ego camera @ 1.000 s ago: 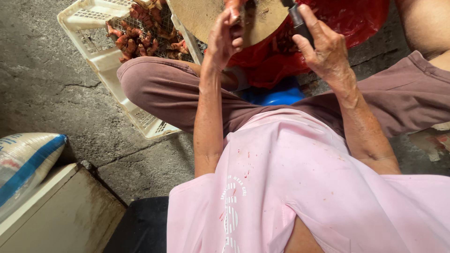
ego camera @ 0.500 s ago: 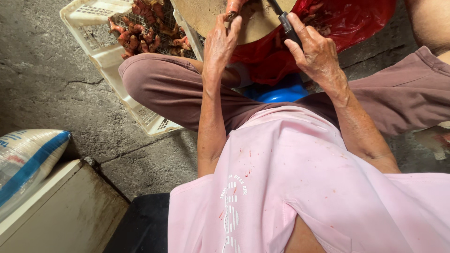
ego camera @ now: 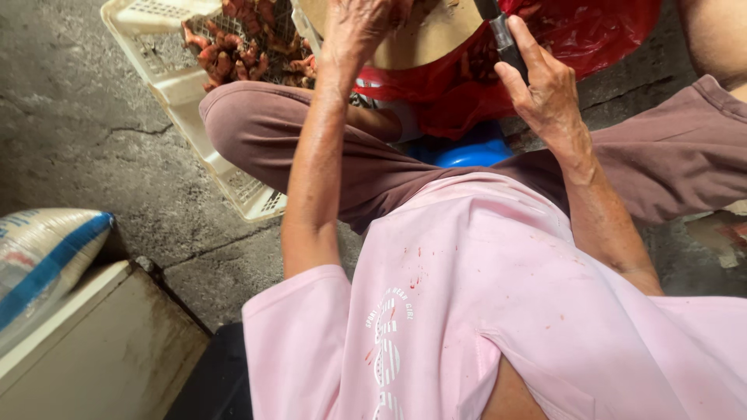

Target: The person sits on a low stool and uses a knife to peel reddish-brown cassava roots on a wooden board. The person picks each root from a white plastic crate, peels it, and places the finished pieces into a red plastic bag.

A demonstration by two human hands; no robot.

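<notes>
Right hand: your right hand is wrapped around a dark knife handle at 1 o'clock.
Left hand: your left hand rests on the round wooden block at 12 o'clock; grip unclear.
Crate: white crate of reddish pieces at 11 o'clock.
Red bag: red bag just behind the block.

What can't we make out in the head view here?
- Knife: blade cut off by the top edge; only the dark handle shows in the right hand.
- Left hand: fingertips cropped at the top edge; what they hold is hidden.
- Chopping block: mostly out of frame.
</notes>
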